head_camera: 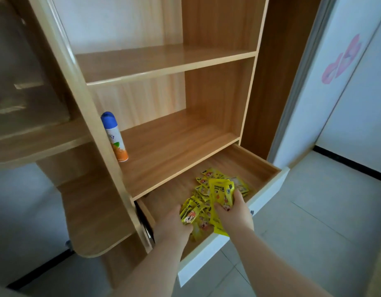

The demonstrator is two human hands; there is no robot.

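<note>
now | left hand grips sachets | right hand grips sachet stack, lengthwise toward cabinet

A single wide-angle head camera looks forward and down, close above the open drawer of a wooden shelf unit.

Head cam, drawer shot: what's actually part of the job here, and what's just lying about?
In the job: yellow packets; left grip and right grip, each holding a bunch of them; the open drawer they lie in.

Lying about: spray can standing on the shelf above; pink sticker at right.
</note>
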